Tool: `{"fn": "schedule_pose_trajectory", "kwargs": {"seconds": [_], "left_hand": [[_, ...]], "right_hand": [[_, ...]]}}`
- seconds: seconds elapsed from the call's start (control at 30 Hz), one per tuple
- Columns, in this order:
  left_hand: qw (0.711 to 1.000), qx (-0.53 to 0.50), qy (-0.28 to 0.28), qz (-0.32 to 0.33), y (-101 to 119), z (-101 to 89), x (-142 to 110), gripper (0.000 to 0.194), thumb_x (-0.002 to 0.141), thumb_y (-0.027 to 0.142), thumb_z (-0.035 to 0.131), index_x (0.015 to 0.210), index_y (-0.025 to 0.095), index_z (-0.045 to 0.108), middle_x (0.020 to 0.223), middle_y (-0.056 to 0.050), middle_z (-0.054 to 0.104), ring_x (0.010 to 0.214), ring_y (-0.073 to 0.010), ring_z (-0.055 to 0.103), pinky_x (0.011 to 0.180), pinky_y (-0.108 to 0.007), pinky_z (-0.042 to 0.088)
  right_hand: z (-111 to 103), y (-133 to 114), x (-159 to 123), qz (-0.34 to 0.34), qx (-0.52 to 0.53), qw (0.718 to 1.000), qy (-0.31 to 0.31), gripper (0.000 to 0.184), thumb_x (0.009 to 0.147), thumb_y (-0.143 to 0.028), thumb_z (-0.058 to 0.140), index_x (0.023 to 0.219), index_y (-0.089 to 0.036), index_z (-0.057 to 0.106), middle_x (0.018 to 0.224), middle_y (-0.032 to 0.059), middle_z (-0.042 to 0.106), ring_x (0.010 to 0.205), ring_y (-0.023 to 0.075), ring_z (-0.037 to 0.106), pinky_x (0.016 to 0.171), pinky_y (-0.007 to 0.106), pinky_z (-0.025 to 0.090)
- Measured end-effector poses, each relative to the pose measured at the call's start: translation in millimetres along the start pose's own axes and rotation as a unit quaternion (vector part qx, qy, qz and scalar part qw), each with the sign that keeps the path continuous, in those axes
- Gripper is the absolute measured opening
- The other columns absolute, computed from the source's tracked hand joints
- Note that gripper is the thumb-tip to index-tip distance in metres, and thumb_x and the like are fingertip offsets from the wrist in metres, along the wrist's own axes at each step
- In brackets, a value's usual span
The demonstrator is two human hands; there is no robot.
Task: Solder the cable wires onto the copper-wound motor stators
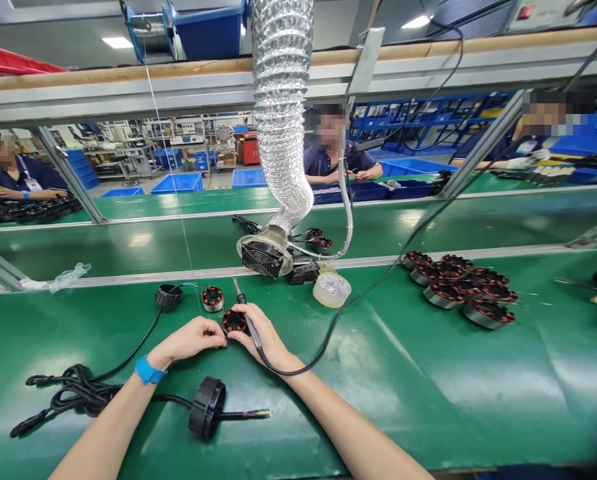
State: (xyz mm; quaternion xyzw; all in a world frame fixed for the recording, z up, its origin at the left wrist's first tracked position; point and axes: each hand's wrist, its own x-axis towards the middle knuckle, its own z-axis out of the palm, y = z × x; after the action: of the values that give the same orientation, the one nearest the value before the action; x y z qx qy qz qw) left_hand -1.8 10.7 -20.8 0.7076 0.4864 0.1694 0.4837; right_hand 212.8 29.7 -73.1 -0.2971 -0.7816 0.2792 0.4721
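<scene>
My right hand (264, 337) is closed around a soldering iron (248, 320), its tip pointing up and away from me. The thumb and fingers of that hand also surround a motor stator (233, 321) with a black and copper-red ring. Close to the stator's left edge, my left hand (197, 338) is closed with fingertips pinched; what lies between them is too small to make out. A second stator (213, 299) sits just beyond, with thin wires running to a black round cap (169, 297). Another black cap (207, 408) with bare coloured wire ends lies nearer me.
Coiled black cable (81, 393) lies at left. Several stators (461, 283) are grouped at right. A fan-ended silver duct (283, 120) hangs over the bench, beside a round translucent container (332, 289). The iron's cord crosses the right side. Co-workers sit across the bench.
</scene>
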Motion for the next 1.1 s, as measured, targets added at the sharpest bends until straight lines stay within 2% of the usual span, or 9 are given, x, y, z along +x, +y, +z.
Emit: {"fn": "schedule_pose_trajectory", "kwargs": {"seconds": [0.17,0.33,0.5,0.6,0.67,0.73,0.87,1.0,1.1], "left_hand": [[0.987,-0.145,0.023,-0.06,2.4,6.6,6.1,0.043,0.078,0.055,0.063,0.081,0.012,0.066,0.06,0.002,0.05,0.049,-0.0072,0.03,0.048,-0.023,0.021],[0.962,-0.248,0.053,-0.104,13.7,18.1,17.5,0.059,0.064,0.07,0.068,0.079,0.013,0.059,0.055,0.007,0.04,0.043,-0.0038,0.015,0.045,-0.024,0.007],[0.974,-0.107,0.157,-0.12,21.1,12.4,13.6,0.067,0.073,0.078,0.05,0.067,0.013,0.062,0.05,0.0,0.05,0.043,-0.0082,0.031,0.046,-0.024,0.019],[0.971,0.039,0.228,-0.068,34.1,6.2,-2.9,0.064,0.082,0.072,0.045,0.063,0.014,0.066,0.053,-0.003,0.055,0.053,-0.0138,0.045,0.053,-0.026,0.031],[0.979,0.108,0.171,-0.021,49.5,9.5,-15.5,0.058,0.085,0.065,0.047,0.066,0.016,0.069,0.059,-0.003,0.059,0.059,-0.0157,0.05,0.057,-0.026,0.035],[0.984,0.167,0.053,0.033,66.1,20.5,-24.7,0.047,0.087,0.059,0.053,0.073,0.019,0.074,0.07,-0.004,0.065,0.065,-0.0172,0.056,0.061,-0.027,0.037],[0.938,0.29,-0.133,0.137,81.9,54.1,-25.2,0.03,0.078,0.053,0.07,0.084,0.025,0.077,0.079,-0.006,0.07,0.067,-0.0202,0.06,0.059,-0.03,0.037],[0.903,0.346,-0.188,0.17,72.2,74.2,-10.1,0.013,0.076,0.034,0.075,0.067,0.025,0.073,0.059,-0.004,0.066,0.053,-0.0186,0.055,0.051,-0.031,0.028],[0.932,0.272,-0.197,0.138,64.0,66.0,-3.7,0.009,0.073,0.026,0.076,0.066,0.023,0.07,0.057,0.001,0.064,0.05,-0.0133,0.052,0.05,-0.026,0.03]], "right_hand": [[-3.2,-2.7,2.5,0.004,-0.012,1.0,0.002,0.048,0.077,-0.022,0.079,0.119,-0.024,0.055,0.108,0.0061,0.062,0.1,0.0222,0.061,0.091,0.036,0.05],[-1.1,-3.5,5.3,0.011,-0.009,1.0,0.015,0.046,0.076,-0.019,0.079,0.116,-0.025,0.057,0.109,0.0051,0.064,0.101,0.0219,0.061,0.092,0.037,0.05],[-2.0,-3.4,6.1,0.021,0.001,1.0,0.017,0.049,0.073,-0.018,0.081,0.115,-0.024,0.057,0.111,0.0053,0.064,0.104,0.0221,0.06,0.094,0.037,0.048],[-5.6,-2.2,7.8,0.032,0.01,0.999,0.028,0.05,0.072,-0.017,0.081,0.115,-0.023,0.056,0.112,0.0052,0.063,0.106,0.022,0.059,0.096,0.037,0.047],[-8.2,-0.9,9.3,0.045,0.017,0.998,0.041,0.049,0.071,-0.017,0.08,0.114,-0.022,0.057,0.11,0.0047,0.063,0.104,0.0217,0.059,0.095,0.037,0.046],[-10.4,0.7,10.8,0.061,0.032,0.996,0.049,0.049,0.069,-0.015,0.079,0.112,-0.022,0.057,0.109,0.0043,0.062,0.103,0.0212,0.059,0.095,0.036,0.046],[-12.0,3.3,12.4,0.09,0.07,0.992,0.051,0.048,0.065,-0.012,0.078,0.107,-0.02,0.057,0.108,0.0039,0.061,0.101,0.0209,0.059,0.094,0.035,0.046],[-11.6,5.9,11.3,0.103,0.091,0.989,0.049,0.046,0.065,-0.014,0.076,0.106,-0.02,0.056,0.107,0.0039,0.062,0.1,0.021,0.06,0.093,0.034,0.046],[-11.8,7.8,9.9,0.095,0.097,0.99,0.043,0.045,0.068,-0.017,0.077,0.108,-0.02,0.056,0.11,0.0045,0.062,0.102,0.0213,0.06,0.095,0.035,0.046]]}}
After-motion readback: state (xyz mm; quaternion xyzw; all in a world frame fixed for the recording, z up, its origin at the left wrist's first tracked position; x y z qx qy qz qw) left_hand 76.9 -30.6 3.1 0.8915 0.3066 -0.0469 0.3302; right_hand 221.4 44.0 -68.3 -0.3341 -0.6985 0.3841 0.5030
